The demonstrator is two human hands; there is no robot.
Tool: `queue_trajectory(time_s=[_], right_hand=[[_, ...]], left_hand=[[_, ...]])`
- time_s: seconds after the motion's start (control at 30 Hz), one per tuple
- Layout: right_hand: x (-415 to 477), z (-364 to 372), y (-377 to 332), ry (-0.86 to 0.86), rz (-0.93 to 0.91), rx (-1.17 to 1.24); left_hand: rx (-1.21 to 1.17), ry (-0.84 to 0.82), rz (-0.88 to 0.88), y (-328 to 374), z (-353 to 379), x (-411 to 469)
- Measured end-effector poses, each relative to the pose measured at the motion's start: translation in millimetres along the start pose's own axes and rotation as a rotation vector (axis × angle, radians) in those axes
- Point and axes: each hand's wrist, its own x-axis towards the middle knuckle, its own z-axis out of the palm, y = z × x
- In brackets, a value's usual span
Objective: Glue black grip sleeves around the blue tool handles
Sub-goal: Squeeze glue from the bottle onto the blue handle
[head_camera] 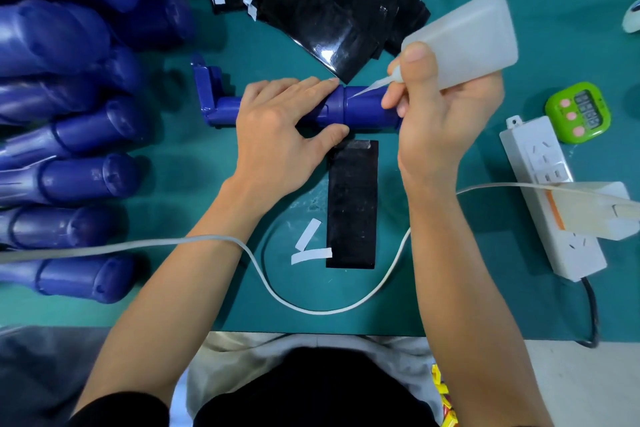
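Your left hand (277, 121) curls over the blue handle (360, 107), which lies crosswise on the green mat (450, 288), thumb on the near side and fingers over the top. Your right hand (440, 114) grips the glue bottle (464, 42), its thin nozzle (372, 88) tilted down onto the handle's bare end. A black sleeve (351, 204) lies flat just below the handle, more sleeves (332, 3) are heaped above, and other handles (69, 149) are piled at your left.

Both forearms lay stretched forward; left hand (277, 121) curled over the handle (363, 106), right hand (440, 114) gripped the bottle (467, 42), thumb up.
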Motion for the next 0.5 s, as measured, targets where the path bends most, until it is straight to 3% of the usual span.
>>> queue_trajectory(time_s=[0.5], right_hand=[[8,-12,-6,0.087,-0.03,-0.002]], left_hand=[[0.019,-0.008,0.007,-1,0,1]])
